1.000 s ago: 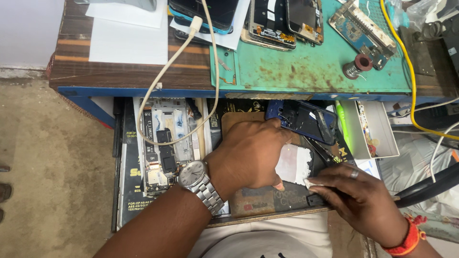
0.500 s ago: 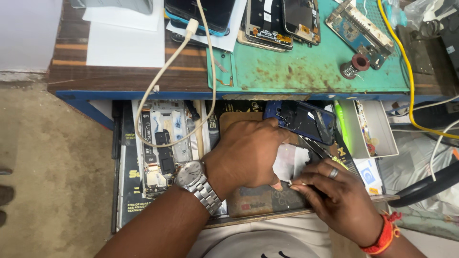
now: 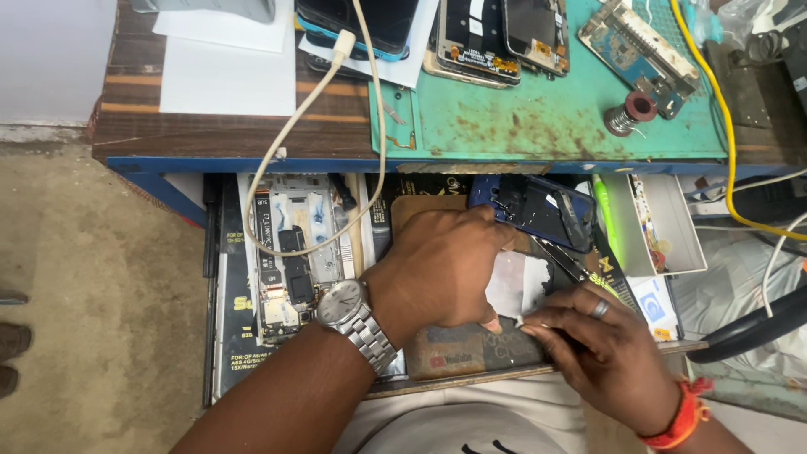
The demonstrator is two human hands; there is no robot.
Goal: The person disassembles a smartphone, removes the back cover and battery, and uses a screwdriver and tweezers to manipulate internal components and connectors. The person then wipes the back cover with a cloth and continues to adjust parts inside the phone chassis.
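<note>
A thin white sheet [image 3: 517, 282], roughly square with a torn, uneven upper edge, is lying flat in the open drawer [image 3: 220, 277] under the workbench. It is sitting just below a dark blue phone frame [image 3: 531, 208], which is resting face up and slightly tilted. The sheet's left part is lying hidden under the left hand [image 3: 437, 265]; the right hand's [image 3: 601, 345] fingertips are touching its lower edge.

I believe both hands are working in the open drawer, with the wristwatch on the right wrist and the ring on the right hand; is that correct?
Not quite: the head view shows the wristwatch on the left wrist, above the left hand. The rest holds: both hands are in the open drawer, and the ring is on the right hand.
</note>
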